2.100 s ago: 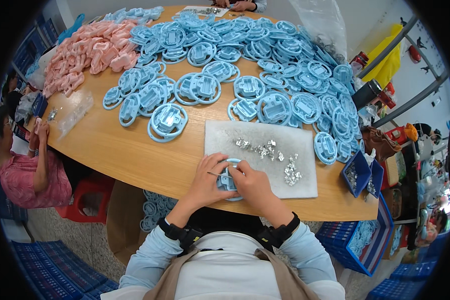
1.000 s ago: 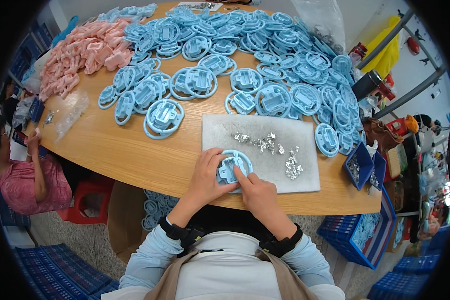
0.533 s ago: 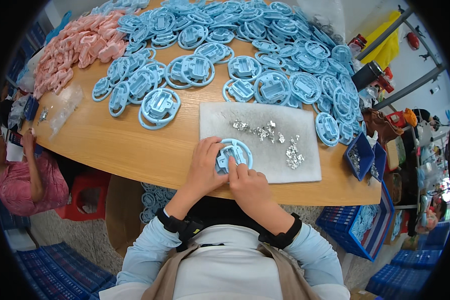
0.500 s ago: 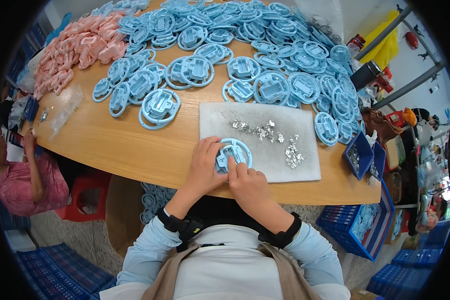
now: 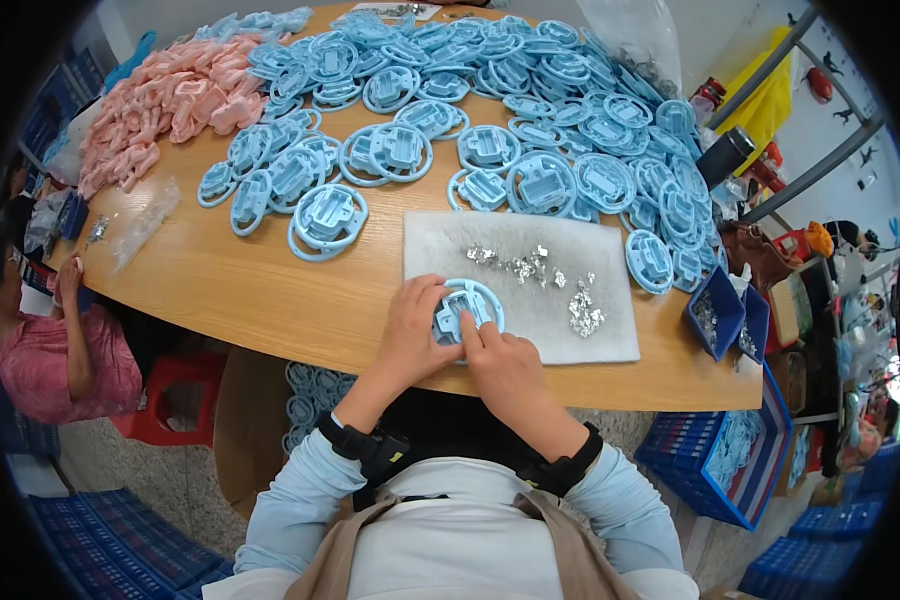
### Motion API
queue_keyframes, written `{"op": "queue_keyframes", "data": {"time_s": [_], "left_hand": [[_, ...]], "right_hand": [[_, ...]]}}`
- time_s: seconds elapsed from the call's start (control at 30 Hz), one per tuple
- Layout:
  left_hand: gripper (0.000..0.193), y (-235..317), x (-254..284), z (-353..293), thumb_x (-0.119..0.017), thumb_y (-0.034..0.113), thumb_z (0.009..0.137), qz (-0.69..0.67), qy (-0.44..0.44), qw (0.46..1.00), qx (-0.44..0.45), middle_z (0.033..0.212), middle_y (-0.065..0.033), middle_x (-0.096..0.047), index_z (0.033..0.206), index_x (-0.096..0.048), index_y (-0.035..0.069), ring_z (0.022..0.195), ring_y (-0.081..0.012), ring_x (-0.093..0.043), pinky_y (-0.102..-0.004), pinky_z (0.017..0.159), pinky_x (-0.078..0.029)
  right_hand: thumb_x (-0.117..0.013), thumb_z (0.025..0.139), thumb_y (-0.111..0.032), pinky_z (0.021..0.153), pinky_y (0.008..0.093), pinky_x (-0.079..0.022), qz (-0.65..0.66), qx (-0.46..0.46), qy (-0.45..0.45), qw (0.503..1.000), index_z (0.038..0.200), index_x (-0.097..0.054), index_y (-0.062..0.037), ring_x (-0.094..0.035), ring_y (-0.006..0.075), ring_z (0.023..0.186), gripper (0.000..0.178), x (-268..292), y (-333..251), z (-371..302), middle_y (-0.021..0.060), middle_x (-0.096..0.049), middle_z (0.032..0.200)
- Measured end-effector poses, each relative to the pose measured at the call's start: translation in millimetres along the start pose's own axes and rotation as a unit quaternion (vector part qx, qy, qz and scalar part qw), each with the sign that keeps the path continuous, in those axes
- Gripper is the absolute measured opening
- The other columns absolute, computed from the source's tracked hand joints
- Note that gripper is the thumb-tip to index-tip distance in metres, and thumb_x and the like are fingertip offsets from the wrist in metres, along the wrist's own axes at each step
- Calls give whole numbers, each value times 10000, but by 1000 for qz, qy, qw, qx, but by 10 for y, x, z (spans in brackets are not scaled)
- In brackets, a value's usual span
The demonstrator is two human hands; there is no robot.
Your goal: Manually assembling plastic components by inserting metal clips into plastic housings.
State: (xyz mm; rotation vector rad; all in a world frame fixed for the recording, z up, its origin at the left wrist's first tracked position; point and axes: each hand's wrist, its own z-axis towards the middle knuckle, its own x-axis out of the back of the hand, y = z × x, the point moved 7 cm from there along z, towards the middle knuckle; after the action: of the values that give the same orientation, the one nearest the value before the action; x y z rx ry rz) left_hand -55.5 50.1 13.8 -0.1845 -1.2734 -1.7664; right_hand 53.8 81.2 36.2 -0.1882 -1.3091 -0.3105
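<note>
A round light-blue plastic part [image 5: 484, 296], a ring with a rectangular recess in its middle, rests at the left front of a white foam mat [image 5: 600, 250]. My left hand [image 5: 412, 322] grips its left side, thumb along the near edge. With my right hand [image 5: 505, 368] I press a finger into the recess; its other fingers are curled. Whatever small thing may lie under that fingertip is hidden. Beyond my hands, small shiny metal pieces [image 5: 526, 265] lie strewn across the mat, and another little heap of metal pieces [image 5: 585, 312] sits to the right.
More blue parts [image 5: 570, 120] are piled over the table's far side, with pink parts [image 5: 170, 110] at far left. Small blue bins [image 5: 715, 312] of metal bits stand at the right edge. A blue crate [image 5: 700, 460] is below. Someone in pink [image 5: 65, 360] sits at left.
My hands stay on the blue part, the right finger still pressed in its recess. The view has shifted slightly. At left, the seated person's hands have moved a little.
</note>
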Motion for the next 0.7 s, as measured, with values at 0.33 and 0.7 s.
{"op": "queue_keyframes", "data": {"time_s": [0.33,0.7], "left_hand": [[612,133,123,-1,-827,212,561,23,21,999,-26,1180,-192,-501,1056,-528,12,1079,-360,-497,-411,927,-408],[422,10,0,-371,-706,251,829,-512,-108,783,338,983,-80,-595,1101,-564,-39,884,-140,-585,-268,778,-506]], "right_hand": [[-608,786,-150,520,330,-504,160,-30,62,985,1167,-588,-43,-645,230,620,396,183,287,-27,76,-611,762],[-583,862,-75,597,210,-443,638,-246,79,726,1030,-637,12,-555,49,676,197,-65,630,-215,15,-623,766]]}}
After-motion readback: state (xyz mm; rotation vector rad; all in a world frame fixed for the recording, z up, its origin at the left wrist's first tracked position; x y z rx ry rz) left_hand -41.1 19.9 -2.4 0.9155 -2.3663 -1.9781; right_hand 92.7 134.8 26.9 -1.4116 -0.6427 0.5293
